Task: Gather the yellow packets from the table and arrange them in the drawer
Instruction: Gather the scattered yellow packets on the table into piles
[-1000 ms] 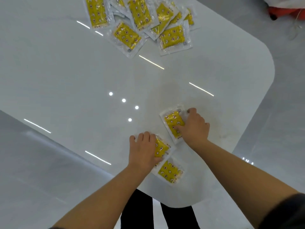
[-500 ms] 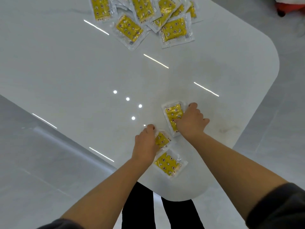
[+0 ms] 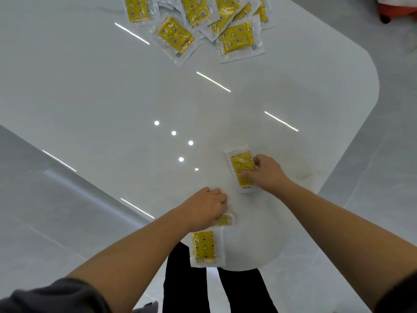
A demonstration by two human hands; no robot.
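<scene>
Three yellow packets with clear white borders lie near the table's near corner. My right hand (image 3: 267, 173) grips the right side of one yellow packet (image 3: 242, 168), thumb on its face. My left hand (image 3: 206, 208) is curled over a second packet (image 3: 224, 220), of which only a yellow corner shows. A third packet (image 3: 204, 247) lies just below my left hand and overhangs the table's edge. A pile of several more yellow packets (image 3: 203, 21) lies at the far side of the table. No drawer is in view.
The glossy white table (image 3: 112, 98) has a rounded corner toward me and reflects ceiling lights. Grey tiled floor lies on both sides. My dark trouser legs (image 3: 185, 290) stand under the near corner. Something red (image 3: 397, 12) sits on the floor at top right.
My left hand has slid its packet toward the table's near edge, close to the third packet. The right hand stays on its packet, which has turned more upright.
</scene>
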